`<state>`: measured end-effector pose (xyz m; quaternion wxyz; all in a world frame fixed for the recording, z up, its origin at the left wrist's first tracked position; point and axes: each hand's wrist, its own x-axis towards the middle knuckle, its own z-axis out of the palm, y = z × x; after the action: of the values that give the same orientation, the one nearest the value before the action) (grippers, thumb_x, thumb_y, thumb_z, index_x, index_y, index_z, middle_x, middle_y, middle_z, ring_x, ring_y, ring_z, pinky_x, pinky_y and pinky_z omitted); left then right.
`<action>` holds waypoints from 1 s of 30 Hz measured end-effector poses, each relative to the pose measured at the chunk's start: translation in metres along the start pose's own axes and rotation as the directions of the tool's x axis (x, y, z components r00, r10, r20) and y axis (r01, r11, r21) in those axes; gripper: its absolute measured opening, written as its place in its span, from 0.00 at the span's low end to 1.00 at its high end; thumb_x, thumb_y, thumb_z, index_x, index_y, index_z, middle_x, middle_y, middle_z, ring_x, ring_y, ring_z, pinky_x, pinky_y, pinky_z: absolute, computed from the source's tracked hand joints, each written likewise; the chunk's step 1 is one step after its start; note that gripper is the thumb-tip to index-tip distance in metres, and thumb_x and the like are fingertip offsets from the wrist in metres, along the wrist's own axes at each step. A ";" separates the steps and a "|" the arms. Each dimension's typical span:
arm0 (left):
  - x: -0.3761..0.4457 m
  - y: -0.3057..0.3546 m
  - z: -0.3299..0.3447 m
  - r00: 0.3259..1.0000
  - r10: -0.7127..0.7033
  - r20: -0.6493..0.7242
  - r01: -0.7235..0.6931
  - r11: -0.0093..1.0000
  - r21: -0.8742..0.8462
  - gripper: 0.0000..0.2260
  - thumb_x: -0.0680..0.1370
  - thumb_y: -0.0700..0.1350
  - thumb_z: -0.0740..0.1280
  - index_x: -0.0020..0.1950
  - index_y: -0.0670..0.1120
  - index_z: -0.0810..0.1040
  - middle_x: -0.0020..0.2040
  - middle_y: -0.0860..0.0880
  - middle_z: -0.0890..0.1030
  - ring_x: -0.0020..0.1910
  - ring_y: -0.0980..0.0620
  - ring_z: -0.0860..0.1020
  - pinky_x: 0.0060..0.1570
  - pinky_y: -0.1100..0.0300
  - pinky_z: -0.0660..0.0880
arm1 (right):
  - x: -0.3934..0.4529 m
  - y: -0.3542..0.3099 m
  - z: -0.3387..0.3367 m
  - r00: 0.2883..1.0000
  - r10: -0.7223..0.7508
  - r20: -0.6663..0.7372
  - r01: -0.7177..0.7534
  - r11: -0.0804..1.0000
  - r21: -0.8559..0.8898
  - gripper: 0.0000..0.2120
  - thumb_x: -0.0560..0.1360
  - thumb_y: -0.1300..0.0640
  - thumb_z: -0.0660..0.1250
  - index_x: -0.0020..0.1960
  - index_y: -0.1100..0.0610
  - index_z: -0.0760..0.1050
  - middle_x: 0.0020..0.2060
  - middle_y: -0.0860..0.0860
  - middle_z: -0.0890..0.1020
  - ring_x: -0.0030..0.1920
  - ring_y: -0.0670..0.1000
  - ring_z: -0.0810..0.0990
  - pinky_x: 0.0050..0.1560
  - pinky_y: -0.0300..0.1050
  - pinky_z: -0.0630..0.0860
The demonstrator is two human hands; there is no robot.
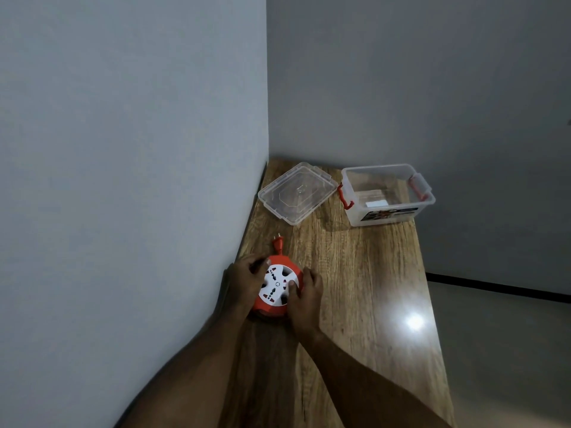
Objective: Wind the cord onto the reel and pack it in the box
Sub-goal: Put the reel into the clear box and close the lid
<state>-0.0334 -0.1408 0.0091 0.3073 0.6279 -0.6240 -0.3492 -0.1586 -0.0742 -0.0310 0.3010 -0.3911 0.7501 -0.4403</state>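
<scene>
A red cord reel [278,287] with a white socket face lies flat on the wooden table [355,288], near its left edge. My left hand [244,281] grips the reel's left rim. My right hand [304,296] curls over its right side, thumb on the white face. The red plug [277,244] and a short stub of cord stick out from the reel's far side. A clear plastic box [387,194] with red latches stands open at the back right of the table.
The box's clear lid [296,193] lies on the table to the left of the box, near the corner. Grey walls close in the table on the left and at the back. The table's right edge drops to the floor.
</scene>
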 end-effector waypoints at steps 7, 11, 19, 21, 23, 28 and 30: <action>0.001 -0.007 0.001 1.000 0.015 -0.019 -0.015 1.000 0.027 0.15 0.79 0.56 0.68 0.62 0.51 0.82 0.57 0.51 0.85 0.49 0.54 0.84 0.47 0.56 0.83 | 0.001 -0.003 0.001 1.000 0.008 0.009 -0.008 0.997 -0.072 0.25 0.84 0.54 0.62 0.79 0.59 0.62 0.76 0.56 0.65 0.75 0.52 0.64 0.68 0.43 0.65; 0.001 -0.010 0.003 0.999 0.032 -0.031 -0.030 0.998 0.049 0.15 0.79 0.56 0.67 0.63 0.52 0.82 0.57 0.53 0.85 0.51 0.54 0.83 0.50 0.55 0.83 | 0.001 -0.001 -0.001 1.000 -0.002 0.027 0.004 0.998 -0.063 0.25 0.84 0.54 0.61 0.79 0.59 0.62 0.76 0.56 0.65 0.75 0.52 0.64 0.67 0.41 0.61; 0.001 -0.002 0.004 0.998 0.058 -0.027 -0.054 0.990 0.132 0.16 0.79 0.56 0.67 0.63 0.51 0.81 0.57 0.51 0.85 0.49 0.53 0.83 0.42 0.67 0.78 | 0.008 0.001 -0.012 0.998 -0.012 0.061 0.014 0.999 -0.039 0.27 0.84 0.49 0.61 0.79 0.59 0.62 0.76 0.55 0.65 0.75 0.52 0.64 0.69 0.42 0.62; 0.001 0.008 0.004 0.997 0.057 -0.050 -0.049 0.988 0.147 0.15 0.80 0.54 0.66 0.64 0.50 0.80 0.55 0.51 0.85 0.44 0.57 0.82 0.35 0.74 0.71 | 0.014 0.000 -0.020 0.998 -0.012 0.062 0.013 1.000 -0.008 0.27 0.84 0.49 0.62 0.79 0.58 0.61 0.78 0.54 0.63 0.77 0.53 0.63 0.72 0.45 0.63; 0.005 0.019 0.006 0.997 0.049 -0.060 -0.042 0.992 0.115 0.13 0.82 0.52 0.64 0.64 0.50 0.79 0.54 0.52 0.84 0.42 0.59 0.80 0.34 0.75 0.71 | 0.023 -0.004 -0.032 0.998 -0.030 0.053 0.029 1.000 0.005 0.27 0.84 0.50 0.62 0.80 0.56 0.61 0.79 0.54 0.63 0.78 0.53 0.62 0.74 0.47 0.63; 0.031 0.057 0.036 0.994 0.083 -0.076 -0.086 0.995 -0.041 0.14 0.83 0.51 0.62 0.63 0.47 0.79 0.54 0.50 0.84 0.50 0.54 0.82 0.48 0.62 0.80 | 0.063 -0.020 -0.082 0.998 -0.061 -0.016 0.062 0.997 0.055 0.27 0.83 0.52 0.63 0.80 0.54 0.62 0.78 0.51 0.64 0.76 0.51 0.64 0.72 0.47 0.66; 0.042 0.084 0.054 0.988 0.116 -0.106 -0.127 0.986 -0.104 0.12 0.83 0.44 0.63 0.64 0.42 0.79 0.56 0.47 0.83 0.54 0.54 0.80 0.48 0.70 0.73 | 0.084 -0.026 -0.107 0.992 -0.117 -0.048 0.121 0.989 0.087 0.24 0.83 0.51 0.63 0.78 0.52 0.65 0.75 0.50 0.69 0.74 0.49 0.68 0.72 0.53 0.70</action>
<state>-0.1268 -0.1826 0.0456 0.3930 0.5873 -0.6249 -0.3319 -0.2781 -0.1081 0.0290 0.2755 -0.4119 0.7109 -0.4990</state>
